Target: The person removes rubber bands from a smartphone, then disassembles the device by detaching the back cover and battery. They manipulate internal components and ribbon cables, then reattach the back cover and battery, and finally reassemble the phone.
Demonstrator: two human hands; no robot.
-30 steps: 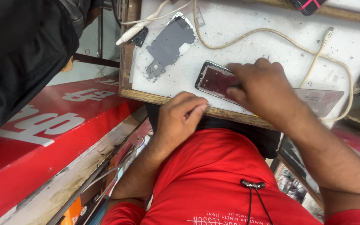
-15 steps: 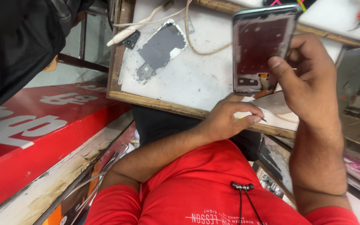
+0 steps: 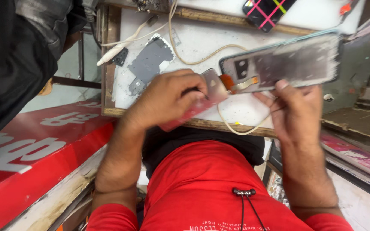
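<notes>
My right hand [image 3: 294,113] holds a phone frame [image 3: 285,64] from below, its open inner side turned up and lying across the view. An orange flex ribbon [image 3: 240,83] joins the frame to a reddish screen panel [image 3: 202,100]. My left hand [image 3: 168,96] grips that panel by its upper edge, folded away from the frame over the front edge of the white work board [image 3: 202,47]. Both parts are blurred by motion.
A grey metal phone plate [image 3: 148,64] lies on the board's left part beside a white cable plug [image 3: 112,53]. A cream cable [image 3: 193,60] loops across the board. A dark phone with crossed pink tape [image 3: 266,10] lies at the back. A person's dark sleeve [image 3: 18,60] hangs at left above a red panel [image 3: 31,154].
The phone, held upright in my right hand before, is now turned sideways. My left hand has risen from the board edge and pulled the screen panel off the frame.
</notes>
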